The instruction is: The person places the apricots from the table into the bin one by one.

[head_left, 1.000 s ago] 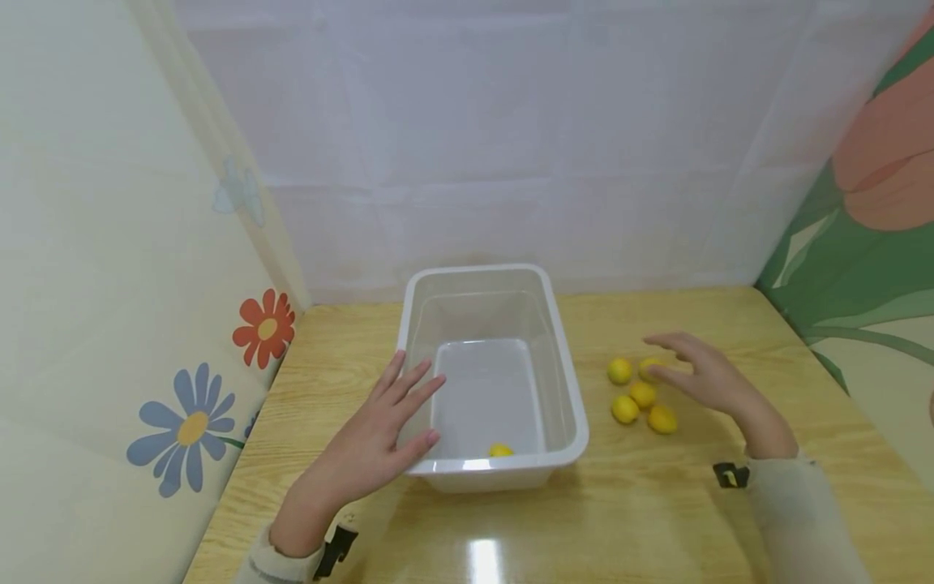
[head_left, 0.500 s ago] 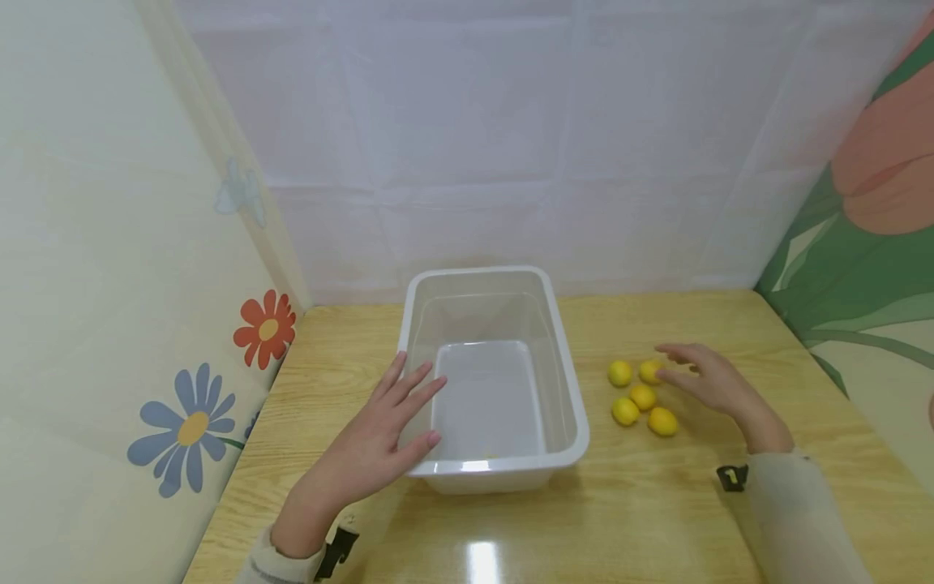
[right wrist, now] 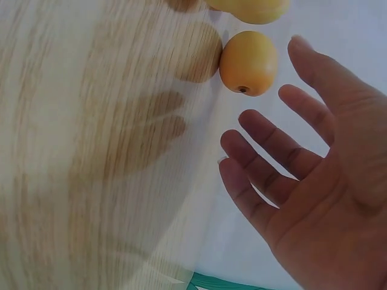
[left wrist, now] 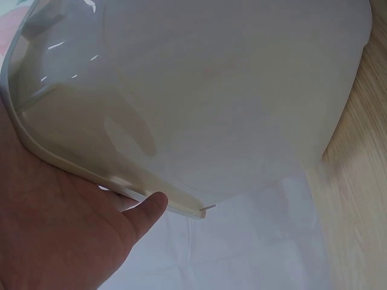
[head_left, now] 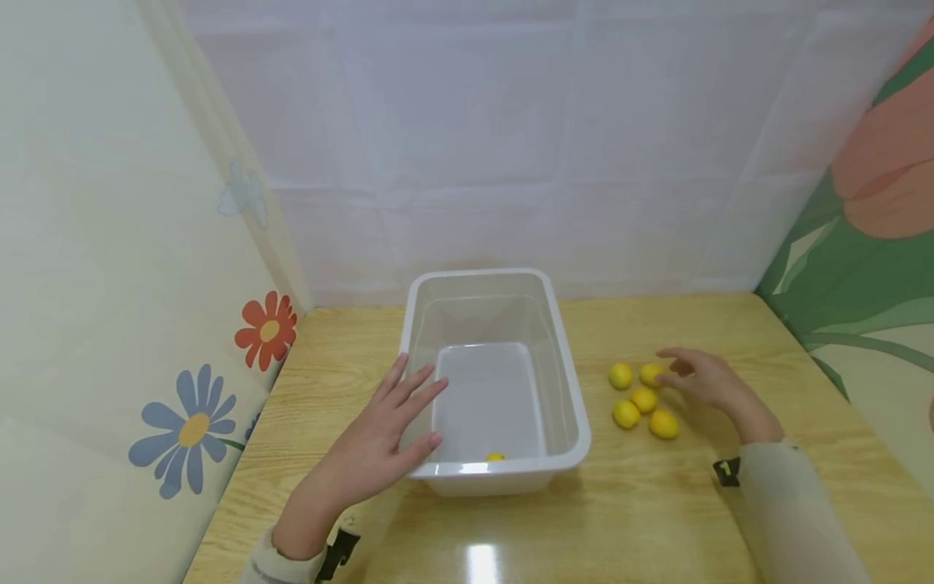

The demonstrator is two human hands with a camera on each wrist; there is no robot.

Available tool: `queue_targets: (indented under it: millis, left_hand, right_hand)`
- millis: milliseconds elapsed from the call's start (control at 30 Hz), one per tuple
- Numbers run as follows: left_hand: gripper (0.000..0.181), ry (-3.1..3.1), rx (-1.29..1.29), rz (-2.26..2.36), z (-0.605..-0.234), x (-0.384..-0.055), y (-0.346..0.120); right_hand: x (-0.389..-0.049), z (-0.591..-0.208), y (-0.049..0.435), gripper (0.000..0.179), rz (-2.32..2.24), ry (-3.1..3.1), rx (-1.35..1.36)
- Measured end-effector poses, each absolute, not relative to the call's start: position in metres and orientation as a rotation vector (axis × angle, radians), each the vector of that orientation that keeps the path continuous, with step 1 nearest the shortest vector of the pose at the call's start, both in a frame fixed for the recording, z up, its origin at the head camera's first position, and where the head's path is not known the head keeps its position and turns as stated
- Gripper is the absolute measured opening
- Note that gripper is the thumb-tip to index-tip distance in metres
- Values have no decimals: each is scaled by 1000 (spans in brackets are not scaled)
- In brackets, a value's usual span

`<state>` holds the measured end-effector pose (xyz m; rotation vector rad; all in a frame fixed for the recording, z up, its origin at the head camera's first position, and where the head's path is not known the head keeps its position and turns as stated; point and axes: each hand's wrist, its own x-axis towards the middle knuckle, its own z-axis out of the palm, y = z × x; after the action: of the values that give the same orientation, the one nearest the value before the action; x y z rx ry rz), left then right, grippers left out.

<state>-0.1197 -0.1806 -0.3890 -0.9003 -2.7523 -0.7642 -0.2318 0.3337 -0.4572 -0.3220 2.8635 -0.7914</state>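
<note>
A pale plastic tub [head_left: 567, 357] stands on the wooden table. My left hand [head_left: 368, 442] rests over its left near rim, fingers spread and straight. In the left wrist view this hand [left wrist: 66, 223] lies along the outside of the rim. The top of a yellow fruit [head_left: 494, 457] shows inside the tub by the near wall. Right of the tub lie several small lemon-like yellow fruits [head_left: 644, 399]. My right hand [head_left: 711, 380] is beside the far right fruit [head_left: 652, 374], thumb and fingers parted. In the right wrist view a gap separates the fingertips from the nearest fruit [right wrist: 249, 63].
The wooden table [head_left: 613, 519] reaches back to a white cloth wall [head_left: 467, 146]. A flower-patterned panel [head_left: 80, 268] borders the left side. Another panel with green leaves [head_left: 876, 268] borders the right.
My right hand has shifted slightly right and lower, its thumb and fingers drawing closer together. The fruit in the tub slipped out of sight behind the near rim and shows again. My left hand stays put.
</note>
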Motion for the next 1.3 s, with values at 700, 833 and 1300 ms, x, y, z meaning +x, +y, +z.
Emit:
queue_targets:
  millis: [700, 833, 1300]
  left_hand:
    - [63, -2748, -903, -752, -390, -119, -181]
    - [63, -2749, -905, -753, -390, -119, -180]
    - [61, -2759, -887, -763, -391, -120, -180]
  right_hand:
    - [-242, -472, 338, 58, -752, 2829, -350]
    - [-243, -468, 337, 59, -742, 2830, -341]
    - [-229, -426, 318, 55, -756, 2935, -475]
